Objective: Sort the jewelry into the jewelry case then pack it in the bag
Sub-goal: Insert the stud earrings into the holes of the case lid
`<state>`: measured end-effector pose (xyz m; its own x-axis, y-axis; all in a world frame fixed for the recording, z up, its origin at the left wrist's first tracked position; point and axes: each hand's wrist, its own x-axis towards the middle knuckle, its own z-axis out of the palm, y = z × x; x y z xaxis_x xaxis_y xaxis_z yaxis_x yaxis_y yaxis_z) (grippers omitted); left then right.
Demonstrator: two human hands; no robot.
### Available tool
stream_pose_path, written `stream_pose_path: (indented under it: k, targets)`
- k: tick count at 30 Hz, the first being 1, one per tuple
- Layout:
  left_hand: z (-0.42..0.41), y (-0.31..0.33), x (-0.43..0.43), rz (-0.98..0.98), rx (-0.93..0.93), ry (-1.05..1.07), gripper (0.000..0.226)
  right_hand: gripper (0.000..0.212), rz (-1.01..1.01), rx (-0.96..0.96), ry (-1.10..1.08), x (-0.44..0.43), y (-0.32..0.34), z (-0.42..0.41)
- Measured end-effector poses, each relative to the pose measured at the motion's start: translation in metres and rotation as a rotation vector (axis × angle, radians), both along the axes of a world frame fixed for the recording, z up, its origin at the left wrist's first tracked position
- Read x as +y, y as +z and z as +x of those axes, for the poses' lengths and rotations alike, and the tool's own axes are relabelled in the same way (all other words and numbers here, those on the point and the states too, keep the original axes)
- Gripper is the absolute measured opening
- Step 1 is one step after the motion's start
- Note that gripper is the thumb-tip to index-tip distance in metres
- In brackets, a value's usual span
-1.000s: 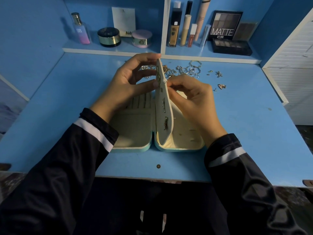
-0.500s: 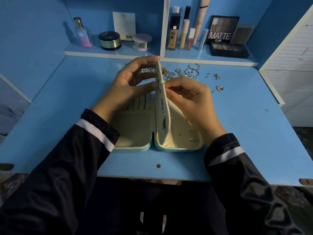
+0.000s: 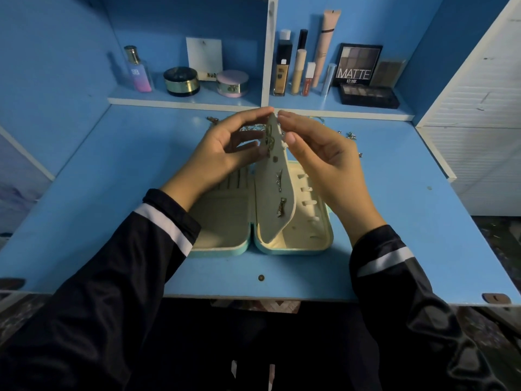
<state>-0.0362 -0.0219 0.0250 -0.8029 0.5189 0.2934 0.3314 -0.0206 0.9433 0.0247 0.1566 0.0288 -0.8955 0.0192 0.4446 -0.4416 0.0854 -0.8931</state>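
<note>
**Earrings at risk on a loosely held panel**

The jewelry case lies open on the blue desk, directly in front of the person, with its cream earring panel raised upright from the hinge between the two halves. The left hand holds that panel up, forefinger tip at the top edge and thumb against the left face. The right hand meets it from the other side, thumb and forefinger at the upper edge. Whether they pinch a small piece or only touch the fabric cannot be told.

Several earrings already hang on the panel, and the hold is light and high up. If either hand lets go too soon, the panel is likely to flop sideways and could shake a piece loose. Pushing a post through with no support behind it could bend the soft panel or send a tiny back into the ring slots, where the dim light would make it hard to find.

The loose jewelry sits just behind the hands, partly hidden, so a careless reach could sweep pieces across the desk. Much remains unsorted, and no bag is in view
</note>
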Motion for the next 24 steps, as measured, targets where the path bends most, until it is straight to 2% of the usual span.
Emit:
stream_pose_path:
  k: [5,18,24]
  targets:
    - [0.0,-0.004,0.009,-0.074,0.077,0.004,0.052,0.033,0.028,-0.091,0.006,0.011,0.007,0.007]
    - [-0.022,-0.014,0.031,-0.468,0.43,-0.102,0.043,0.035,0.151,-0.31,-0.054,0.057,-0.012,0.026]
    - [-0.03,-0.017,0.039,-0.638,0.426,-0.155,0.041,0.033,0.23,-0.406,-0.135,0.066,-0.033,0.025]
